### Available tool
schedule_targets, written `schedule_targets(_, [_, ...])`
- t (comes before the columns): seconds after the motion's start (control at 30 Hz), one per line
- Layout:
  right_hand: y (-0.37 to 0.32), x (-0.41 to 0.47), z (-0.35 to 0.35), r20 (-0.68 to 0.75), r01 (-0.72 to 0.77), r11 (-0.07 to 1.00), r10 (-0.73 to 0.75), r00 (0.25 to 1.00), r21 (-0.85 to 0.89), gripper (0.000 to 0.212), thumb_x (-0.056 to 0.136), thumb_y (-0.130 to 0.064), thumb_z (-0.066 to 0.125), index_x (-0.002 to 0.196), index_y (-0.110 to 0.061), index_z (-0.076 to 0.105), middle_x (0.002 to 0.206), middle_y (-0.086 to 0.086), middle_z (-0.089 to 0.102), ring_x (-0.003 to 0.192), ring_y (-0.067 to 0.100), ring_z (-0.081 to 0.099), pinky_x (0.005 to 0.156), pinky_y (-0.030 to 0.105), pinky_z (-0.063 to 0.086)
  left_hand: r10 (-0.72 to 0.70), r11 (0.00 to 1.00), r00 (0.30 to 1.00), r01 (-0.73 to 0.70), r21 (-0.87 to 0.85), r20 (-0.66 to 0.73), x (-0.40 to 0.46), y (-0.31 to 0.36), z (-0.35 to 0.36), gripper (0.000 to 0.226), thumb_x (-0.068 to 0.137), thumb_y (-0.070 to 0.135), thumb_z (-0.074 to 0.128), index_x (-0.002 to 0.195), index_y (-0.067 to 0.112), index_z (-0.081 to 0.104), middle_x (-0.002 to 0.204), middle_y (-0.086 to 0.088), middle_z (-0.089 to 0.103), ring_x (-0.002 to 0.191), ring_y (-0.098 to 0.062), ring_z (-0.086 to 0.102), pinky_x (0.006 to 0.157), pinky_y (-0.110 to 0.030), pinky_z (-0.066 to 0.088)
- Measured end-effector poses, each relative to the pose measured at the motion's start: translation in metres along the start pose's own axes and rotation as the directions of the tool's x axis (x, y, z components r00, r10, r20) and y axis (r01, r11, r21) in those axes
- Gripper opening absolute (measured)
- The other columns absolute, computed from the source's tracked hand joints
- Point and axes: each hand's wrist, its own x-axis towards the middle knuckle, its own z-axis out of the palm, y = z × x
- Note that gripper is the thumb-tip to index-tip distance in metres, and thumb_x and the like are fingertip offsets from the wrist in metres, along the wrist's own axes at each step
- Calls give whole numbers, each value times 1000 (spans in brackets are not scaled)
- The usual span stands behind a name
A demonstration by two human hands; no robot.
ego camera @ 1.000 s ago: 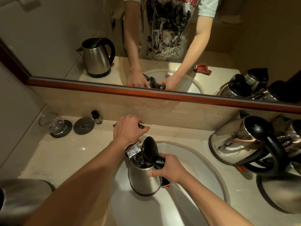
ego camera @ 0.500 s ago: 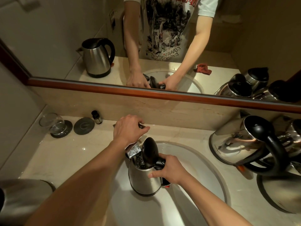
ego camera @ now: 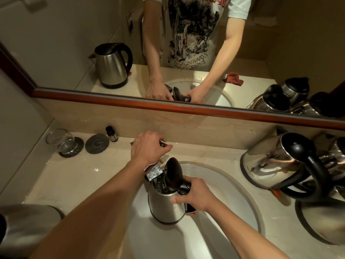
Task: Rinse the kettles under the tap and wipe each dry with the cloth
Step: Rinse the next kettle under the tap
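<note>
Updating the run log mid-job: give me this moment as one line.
phase: rinsing | left hand: on tap handle | right hand: gripping kettle handle | kettle: lid open, upright in sink under spout | cloth: unused

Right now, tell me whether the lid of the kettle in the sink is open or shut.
Open. The black lid stands up from the kettle, whose mouth shows water inside. The right hand grips its handle.

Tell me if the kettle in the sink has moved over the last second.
No. The kettle sits at the same spot against the sink rim, lid up under the tap, right hand on its handle.
</note>
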Motion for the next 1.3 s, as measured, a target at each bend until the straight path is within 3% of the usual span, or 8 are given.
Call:
schedule_targets(0.63, [6, 1, 0, 1, -7, 1000, 7, 1000, 23, 80, 54, -49, 96, 127, -31, 69, 112, -20, 76, 110, 0, 68, 106, 36, 51, -2, 1000, 1000, 2, -1, 3, 1, -1, 3, 39, 88, 61, 61, 108, 30, 75, 106, 8, 72, 103, -17, 61, 85, -35, 45])
schedule_targets(1.3, [0, 2, -1, 7, -4, 1000, 4, 1000, 23, 85, 50, -56, 93, 128, -31, 69, 114, -16, 76, 111, 4, 68, 107, 39, 51, 11, 1000, 1000, -11, 5, -16, 1, -2, 3, 39, 88, 60, 61, 109, 30, 74, 106, 7, 72, 102, -16, 61, 81, -33, 42])
